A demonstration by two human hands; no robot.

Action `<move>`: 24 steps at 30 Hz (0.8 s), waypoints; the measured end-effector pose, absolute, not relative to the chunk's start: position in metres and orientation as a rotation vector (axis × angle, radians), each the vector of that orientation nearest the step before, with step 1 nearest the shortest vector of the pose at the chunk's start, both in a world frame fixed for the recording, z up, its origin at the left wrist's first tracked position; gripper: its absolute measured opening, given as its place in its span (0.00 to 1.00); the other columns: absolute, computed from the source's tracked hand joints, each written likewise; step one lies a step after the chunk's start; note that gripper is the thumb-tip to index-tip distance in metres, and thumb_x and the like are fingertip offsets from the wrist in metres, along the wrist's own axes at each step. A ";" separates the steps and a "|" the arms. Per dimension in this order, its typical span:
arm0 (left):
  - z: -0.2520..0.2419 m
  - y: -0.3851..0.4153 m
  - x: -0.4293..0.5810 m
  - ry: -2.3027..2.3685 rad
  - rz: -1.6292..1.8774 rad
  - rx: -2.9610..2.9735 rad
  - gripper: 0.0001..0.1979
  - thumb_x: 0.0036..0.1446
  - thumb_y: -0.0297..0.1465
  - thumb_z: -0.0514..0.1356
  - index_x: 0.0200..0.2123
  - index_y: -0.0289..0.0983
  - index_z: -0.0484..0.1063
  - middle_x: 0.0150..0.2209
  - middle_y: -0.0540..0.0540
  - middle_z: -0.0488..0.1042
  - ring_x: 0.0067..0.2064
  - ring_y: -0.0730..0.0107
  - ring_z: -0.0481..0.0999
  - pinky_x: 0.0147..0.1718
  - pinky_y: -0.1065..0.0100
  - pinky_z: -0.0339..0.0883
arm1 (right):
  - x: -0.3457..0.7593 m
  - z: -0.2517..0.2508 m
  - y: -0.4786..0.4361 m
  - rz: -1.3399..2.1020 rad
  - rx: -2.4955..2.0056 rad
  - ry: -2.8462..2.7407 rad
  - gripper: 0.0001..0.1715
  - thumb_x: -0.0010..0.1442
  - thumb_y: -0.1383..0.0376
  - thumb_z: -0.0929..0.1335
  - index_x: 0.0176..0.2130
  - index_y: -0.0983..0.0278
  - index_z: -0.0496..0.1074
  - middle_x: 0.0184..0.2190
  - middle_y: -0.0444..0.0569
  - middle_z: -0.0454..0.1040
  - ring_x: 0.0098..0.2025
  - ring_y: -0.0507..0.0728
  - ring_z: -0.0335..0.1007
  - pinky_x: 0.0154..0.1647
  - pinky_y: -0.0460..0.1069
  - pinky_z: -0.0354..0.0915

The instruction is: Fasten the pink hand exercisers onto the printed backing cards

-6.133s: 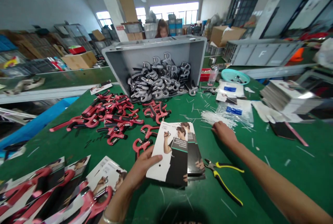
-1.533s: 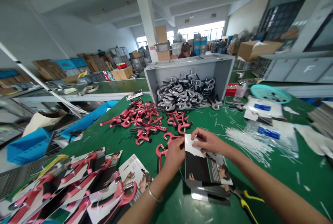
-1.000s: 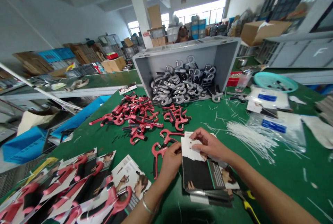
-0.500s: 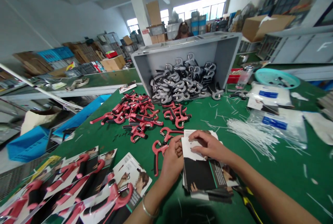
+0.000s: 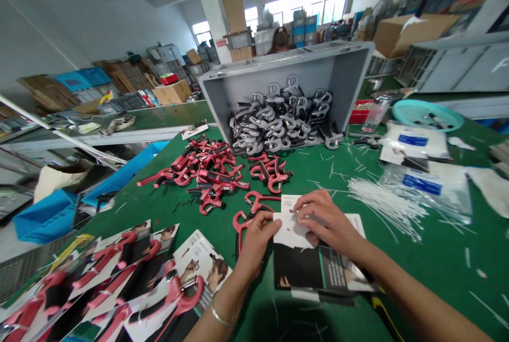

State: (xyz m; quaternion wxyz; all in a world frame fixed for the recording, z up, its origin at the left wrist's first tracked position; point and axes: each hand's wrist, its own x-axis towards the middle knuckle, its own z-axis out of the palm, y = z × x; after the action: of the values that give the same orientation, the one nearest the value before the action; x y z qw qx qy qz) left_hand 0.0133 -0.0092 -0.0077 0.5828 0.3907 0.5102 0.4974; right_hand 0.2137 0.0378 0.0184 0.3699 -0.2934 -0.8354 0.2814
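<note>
My left hand (image 5: 254, 236) grips the left edge of a printed packaging card (image 5: 298, 262) that lies on top of a small stack on the green table (image 5: 429, 273). My right hand (image 5: 326, 222) presses on the card's white top part, its fingers pinched near the small holes; whatever thin piece it may hold is too small to make out. A red hand gripper (image 5: 248, 215) lies just left of the card, partly under my left hand. White cable ties (image 5: 382, 201) lie in a loose heap to the right.
A pile of red hand grippers (image 5: 207, 169) lies ahead on the left. A tipped grey crate (image 5: 286, 74) holds several grey grippers (image 5: 278, 122). Finished cards with red grippers (image 5: 119, 278) cover the near left. Plastic bags (image 5: 421, 172) and a teal dish (image 5: 427, 114) sit right. A person (image 5: 280, 40) is behind the crate.
Earlier my right hand reached for the cable ties while the left held the card. Since then both hands have come onto the card's top, and it now lies flatter on the stack.
</note>
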 end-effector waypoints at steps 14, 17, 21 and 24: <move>-0.033 -0.072 0.022 1.194 1.068 0.749 0.19 0.45 0.31 0.67 0.42 0.31 0.73 0.32 0.46 0.77 0.22 0.77 0.69 0.18 0.76 0.58 | 0.086 0.036 0.073 0.390 -0.375 -2.962 0.11 0.64 0.72 0.65 0.44 0.62 0.75 0.39 0.50 0.79 0.42 0.57 0.74 0.42 0.50 0.66; -0.038 -0.075 0.021 1.231 1.032 0.775 0.17 0.44 0.29 0.66 0.39 0.29 0.72 0.25 0.49 0.75 0.18 0.79 0.66 0.16 0.76 0.56 | 0.032 0.011 0.044 0.328 -0.302 -3.133 0.06 0.56 0.73 0.71 0.33 0.62 0.77 0.29 0.49 0.80 0.32 0.59 0.74 0.31 0.51 0.65; -0.044 -0.079 0.023 1.158 1.038 0.730 0.20 0.43 0.30 0.66 0.42 0.29 0.70 0.27 0.47 0.76 0.17 0.74 0.69 0.15 0.73 0.62 | 0.005 -0.005 0.019 0.289 -0.284 -3.245 0.11 0.50 0.72 0.74 0.21 0.63 0.72 0.19 0.48 0.76 0.25 0.59 0.72 0.26 0.50 0.62; -0.042 -0.084 0.027 1.147 1.114 0.689 0.19 0.43 0.33 0.67 0.38 0.32 0.68 0.28 0.48 0.75 0.17 0.74 0.71 0.15 0.72 0.64 | 0.015 0.008 0.035 0.271 -0.309 -3.182 0.05 0.52 0.67 0.74 0.29 0.61 0.73 0.22 0.45 0.77 0.29 0.58 0.73 0.28 0.48 0.61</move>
State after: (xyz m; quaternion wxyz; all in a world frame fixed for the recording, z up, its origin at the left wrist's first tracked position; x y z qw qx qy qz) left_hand 0.0271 -0.0840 -0.0425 0.6447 0.3024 0.5037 0.4891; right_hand 0.0155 0.0355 0.0083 -0.0332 -0.0963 -0.9912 0.0845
